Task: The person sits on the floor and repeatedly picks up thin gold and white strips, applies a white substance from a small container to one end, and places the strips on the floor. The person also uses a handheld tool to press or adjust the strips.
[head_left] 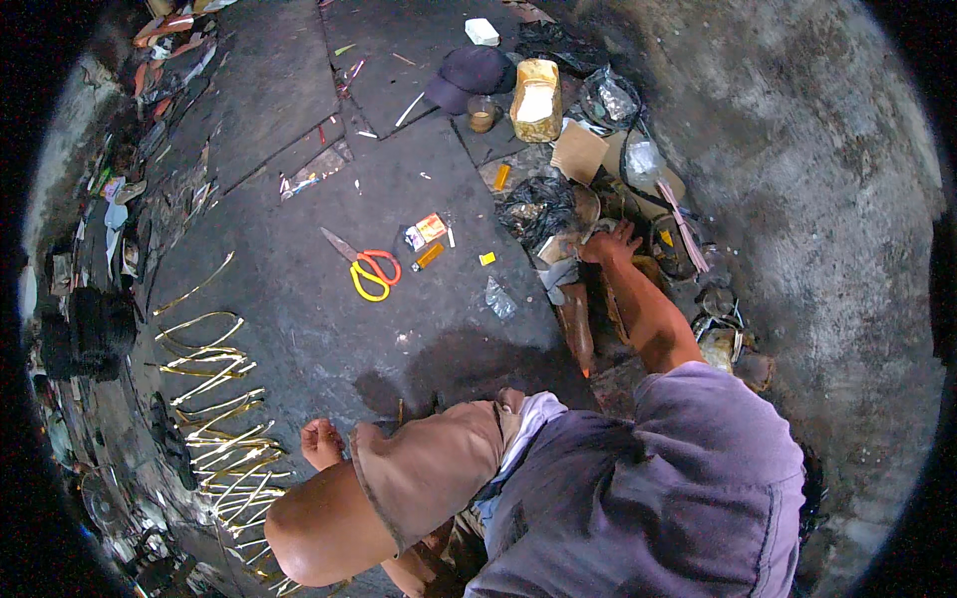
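Note:
My right hand (610,242) reaches into a cluttered pile at the right, its fingers spread over small items I cannot make out. Beside it lie a black plastic bag (538,207) and a brown tapered piece (575,324) with an orange tip. My left hand (321,444) shows past my bent knee, fingers curled in; whatever they may hold is hidden. Ahead of it on the dark floor mat (289,299) lies a pair of scissors (379,267) with one yellow and one red handle, blades apart.
A small pack (425,231), an orange lighter (428,257) and clear plastic (500,297) lie mid-mat. Bent golden strips (224,439) form a row at left. Farther off are a dark cap (471,78), a cup (481,114) and a yellowish container (538,120). Pink sticks (683,224) lie right.

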The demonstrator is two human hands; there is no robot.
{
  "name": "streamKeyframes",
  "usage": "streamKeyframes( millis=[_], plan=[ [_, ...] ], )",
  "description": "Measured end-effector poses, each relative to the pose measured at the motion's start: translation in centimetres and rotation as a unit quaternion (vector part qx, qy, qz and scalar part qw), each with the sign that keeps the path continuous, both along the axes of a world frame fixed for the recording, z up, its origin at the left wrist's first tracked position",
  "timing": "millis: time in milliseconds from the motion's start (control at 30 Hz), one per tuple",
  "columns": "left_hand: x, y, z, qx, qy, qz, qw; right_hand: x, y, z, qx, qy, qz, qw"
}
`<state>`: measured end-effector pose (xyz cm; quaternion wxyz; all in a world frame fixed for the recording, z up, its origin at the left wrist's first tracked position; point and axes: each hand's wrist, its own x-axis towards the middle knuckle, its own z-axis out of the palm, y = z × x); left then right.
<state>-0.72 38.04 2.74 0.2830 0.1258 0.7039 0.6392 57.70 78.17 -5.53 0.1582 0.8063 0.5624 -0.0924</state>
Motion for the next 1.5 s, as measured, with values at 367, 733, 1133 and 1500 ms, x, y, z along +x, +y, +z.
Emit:
streamKeyframes(
  millis=[367, 733, 1133, 1500],
  plan=[
    [-1.8, -1.4, 0.4, -0.059, 0.028, -0.024, 0.998, -0.8, 0.2, 14.6, 0.069, 0.545, -0.237, 0.801],
    [-1.4, -2.4, 0.4, -0.048, 0.015, -0.007, 0.999, -1.0, -0.8, 19.3, 0.133, 0.595, -0.274, 0.744],
    [1.2, -5.0, 2.6, -0.055, -0.021, 0.063, 0.996, 0.4, 5.3, 13.5, 0.058, 0.752, -0.153, 0.638],
    [-12.8, -26.7, 44.7, -0.048, 0.521, 0.349, 0.777, -38.4, -4.3, 35.8, -0.043, 0.731, 0.420, 0.537]
  ],
)
